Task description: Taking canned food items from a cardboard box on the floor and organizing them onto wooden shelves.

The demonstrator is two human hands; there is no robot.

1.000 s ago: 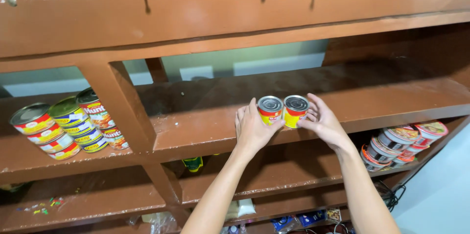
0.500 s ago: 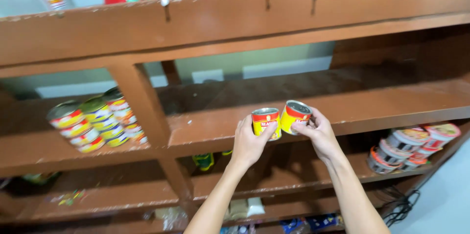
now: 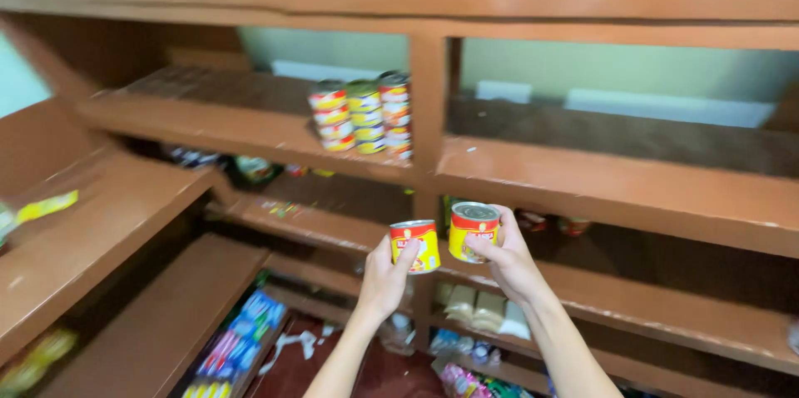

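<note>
Brown wooden shelving unit [image 3: 583, 190] fills the view; since a second ago the camera has swung left, so the vertical divider post [image 3: 429, 106] now sits mid-frame instead of left of centre, and a side run of shelves [image 3: 108, 215] has come into view at far left. Stack of tins [image 3: 362, 115], three columns in red, yellow and green labels, stands on the middle shelf just left of that post, untouched. Both hands have come off the shelf board right of the post, where they had the two tins a second ago, and now hang lower, in front of the post's foot. Left hand [image 3: 384, 281] is closed round a yellow-and-red tin [image 3: 415, 246]; right hand [image 3: 508, 261] grips a second matching tin [image 3: 473, 231], slightly higher. The tins sit close, apart or touching I cannot tell. Reading: both tins are lifted clear and carried leftward, toward the stack side. Packets on the lower shelves below the post are blurred.
</note>
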